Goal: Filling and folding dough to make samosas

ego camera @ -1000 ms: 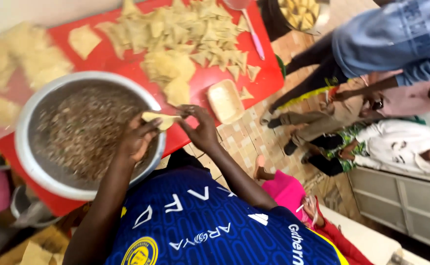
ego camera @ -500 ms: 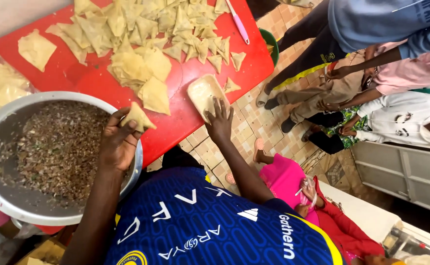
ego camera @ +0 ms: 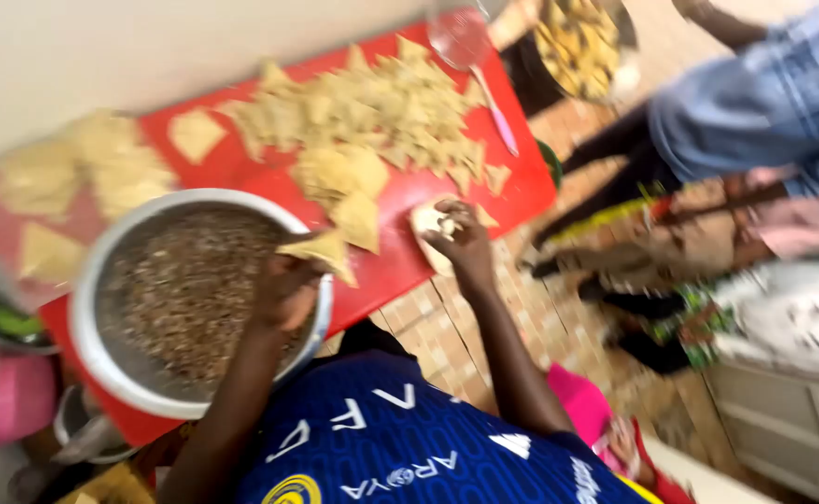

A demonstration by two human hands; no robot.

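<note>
Two hands are seen at work over a red tray (ego camera: 400, 266) set low on a tiled floor. The left hand (ego camera: 283, 291) is held above the near rim of a large metal bowl (ego camera: 87, 308) of brown minced filling; a folded triangle of pastry (ego camera: 321, 250) is pinched between its fingers, apparently kept over the bowl so that it can be filled there. The right hand (ego camera: 465, 245) is reached out to the right edge of the tray, its fingers curled down onto a small pale dish (ego camera: 428, 222), judged to hold paste for sealing; the frame is blurred, and whether the fingertips are dipped cannot be told. A heap of folded pastries (ego camera: 372, 121) is laid across the far part of the tray, out of the way of the working hands. A pink-handled spoon (ego camera: 494, 107) is laid at the far right edge. Other people's legs are noted to the right.

Against the frame half a second earlier, the right hand is found further onto the dish, and the pastry piece is held slightly higher over the bowl rim.
</note>
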